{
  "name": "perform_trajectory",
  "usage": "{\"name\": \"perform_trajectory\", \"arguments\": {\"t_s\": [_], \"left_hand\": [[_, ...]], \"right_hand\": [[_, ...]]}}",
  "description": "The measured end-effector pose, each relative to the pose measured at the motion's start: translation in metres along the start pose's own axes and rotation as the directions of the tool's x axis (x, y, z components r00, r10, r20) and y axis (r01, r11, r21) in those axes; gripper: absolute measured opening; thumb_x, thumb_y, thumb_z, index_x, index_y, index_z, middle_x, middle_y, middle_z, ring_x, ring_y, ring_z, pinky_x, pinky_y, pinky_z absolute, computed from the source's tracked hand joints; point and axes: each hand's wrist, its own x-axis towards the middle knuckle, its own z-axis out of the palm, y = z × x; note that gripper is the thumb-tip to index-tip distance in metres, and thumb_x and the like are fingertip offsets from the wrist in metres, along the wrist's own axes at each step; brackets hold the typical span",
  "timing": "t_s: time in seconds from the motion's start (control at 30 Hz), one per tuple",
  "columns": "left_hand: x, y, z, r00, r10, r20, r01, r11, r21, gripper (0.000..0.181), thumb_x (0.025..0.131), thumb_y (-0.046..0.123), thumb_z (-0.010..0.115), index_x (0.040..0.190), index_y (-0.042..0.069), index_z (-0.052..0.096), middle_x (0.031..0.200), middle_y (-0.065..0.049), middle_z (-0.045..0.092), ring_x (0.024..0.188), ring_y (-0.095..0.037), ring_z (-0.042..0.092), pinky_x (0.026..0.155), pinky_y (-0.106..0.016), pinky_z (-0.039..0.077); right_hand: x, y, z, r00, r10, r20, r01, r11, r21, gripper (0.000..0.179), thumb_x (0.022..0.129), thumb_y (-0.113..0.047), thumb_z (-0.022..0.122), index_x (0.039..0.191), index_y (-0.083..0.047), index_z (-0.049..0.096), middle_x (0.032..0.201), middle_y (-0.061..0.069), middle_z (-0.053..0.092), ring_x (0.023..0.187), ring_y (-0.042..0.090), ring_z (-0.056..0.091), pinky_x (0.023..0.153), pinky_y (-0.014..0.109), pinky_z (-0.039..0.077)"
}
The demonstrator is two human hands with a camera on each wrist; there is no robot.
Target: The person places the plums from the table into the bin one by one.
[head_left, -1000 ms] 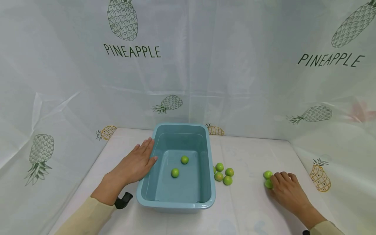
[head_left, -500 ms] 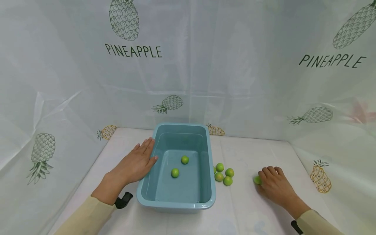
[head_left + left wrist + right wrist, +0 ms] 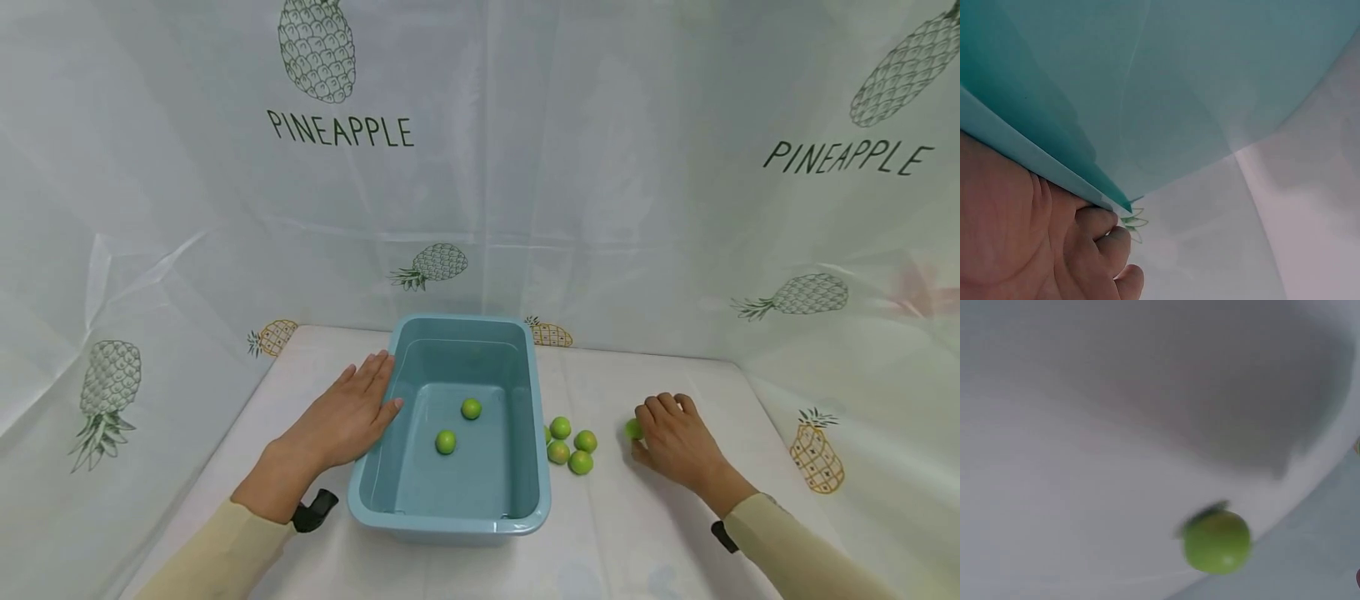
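My left hand (image 3: 341,421) lies along the left rim of a blue plastic basin (image 3: 543,467), fingers straight and thumb over the edge. In the left wrist view its palm (image 3: 997,219) is below the rim (image 3: 1035,159). Two green limes (image 3: 471,408) sit apart on the basin floor. My right hand (image 3: 677,440) pinches a green lime (image 3: 633,429) at its fingertips, right of the basin; its palm side is hidden. One lime (image 3: 1216,542) shows in the right wrist view, without any fingers.
Several limes (image 3: 581,462) lie in a cluster against the basin's right side, one partly hidden by its wall. White cloth (image 3: 637,533) covers the table. Pineapple-printed sheeting (image 3: 585,208) hangs behind and at both sides.
My right hand has moved left and farther up the table with a lime at its fingertips, from where two limes lay. The left hand and basin have stayed put.
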Motion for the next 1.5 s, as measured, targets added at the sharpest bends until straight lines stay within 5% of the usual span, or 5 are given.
{"name": "perform_trajectory", "arguments": {"t_s": [0.4,1.0,1.5], "left_hand": [[0.001,0.004,-0.004,1.000,0.015,-0.026,-0.013,0.997,0.073,0.070,0.111,0.036,0.049,0.161,-0.009,0.031,0.169,-0.026,0.031,0.158,-0.045,0.028,0.128,-0.064,0.025],[-0.001,0.002,-0.002,0.999,0.018,-0.029,-0.016,0.998,0.053,0.071,0.111,0.037,0.049,0.161,-0.009,0.030,0.170,-0.026,0.029,0.158,-0.045,0.027,0.128,-0.063,0.025],[0.001,0.003,-0.002,1.000,0.016,-0.014,-0.015,0.998,0.068,0.072,0.111,0.037,0.049,0.161,-0.010,0.029,0.170,-0.026,0.028,0.159,-0.045,0.027,0.128,-0.063,0.024]], "right_hand": [[0.056,0.008,-0.024,0.995,-0.038,-0.097,0.035,0.999,-0.036,0.037,0.080,-0.035,0.074,0.087,-0.005,0.056,0.084,0.011,0.057,0.084,0.034,0.054,0.084,0.053,0.050],[0.102,0.011,-0.054,0.981,-0.095,-0.166,0.084,0.994,-0.074,0.035,0.083,-0.036,0.069,0.088,-0.005,0.053,0.085,0.011,0.056,0.084,0.034,0.054,0.084,0.052,0.050],[0.162,-0.006,-0.091,0.961,-0.148,-0.233,0.126,0.986,-0.107,0.037,0.085,-0.038,0.072,0.087,-0.006,0.053,0.084,0.010,0.053,0.085,0.032,0.052,0.086,0.051,0.049]]}}
